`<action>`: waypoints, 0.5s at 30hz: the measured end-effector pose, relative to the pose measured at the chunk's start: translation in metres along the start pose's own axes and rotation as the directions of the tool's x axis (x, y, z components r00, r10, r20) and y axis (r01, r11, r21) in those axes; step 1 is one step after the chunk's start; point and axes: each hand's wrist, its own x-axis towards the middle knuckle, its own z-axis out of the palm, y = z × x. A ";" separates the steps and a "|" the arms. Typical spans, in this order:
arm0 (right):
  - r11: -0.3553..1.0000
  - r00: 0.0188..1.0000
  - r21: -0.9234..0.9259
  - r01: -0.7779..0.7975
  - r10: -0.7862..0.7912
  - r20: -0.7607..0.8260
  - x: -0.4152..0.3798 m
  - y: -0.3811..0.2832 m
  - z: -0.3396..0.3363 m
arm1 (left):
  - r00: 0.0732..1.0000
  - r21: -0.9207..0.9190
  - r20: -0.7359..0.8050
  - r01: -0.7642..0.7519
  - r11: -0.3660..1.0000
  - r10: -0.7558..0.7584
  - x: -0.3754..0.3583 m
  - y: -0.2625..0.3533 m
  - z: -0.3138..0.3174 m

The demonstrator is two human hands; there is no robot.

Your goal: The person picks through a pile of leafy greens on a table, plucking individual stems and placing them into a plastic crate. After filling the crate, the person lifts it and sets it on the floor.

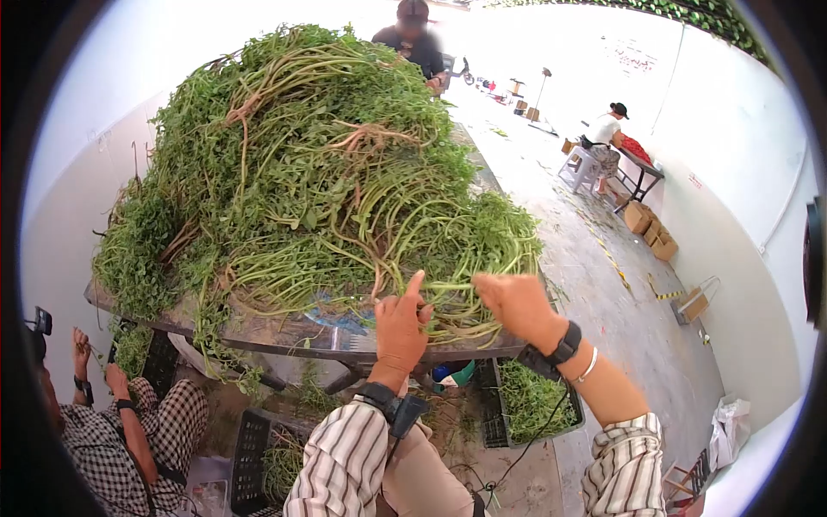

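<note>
A big heap of leafy green plants (284, 172) with long stems and pinkish-brown roots covers the table (284, 343) in front of me. Between my hands a green stem (450, 286) is stretched level above the near edge of the heap. My right hand (521, 308), slightly blurred, pinches its right end. At the other end is my left hand (401, 326), index finger raised along the stem and the other fingers curled; its grip is partly hidden. A pale comb-like strip (353, 341) and some blue plastic (340, 312) lie on the table left of my left hand.
Below the table stand a black crate (250, 465) and another crate of greens (534, 401). Cables (495, 482) run across the floor. A seated person (121, 431) works close on my left, another person (413, 43) behind the heap, a third (603, 138) at a far table.
</note>
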 end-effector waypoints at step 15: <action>0.835 0.897 0.376 -0.402 0.442 -0.023 -0.053 0.055 -0.015 | 0.998 0.057 0.046 -0.036 0.998 0.033 0.004 0.004 -0.003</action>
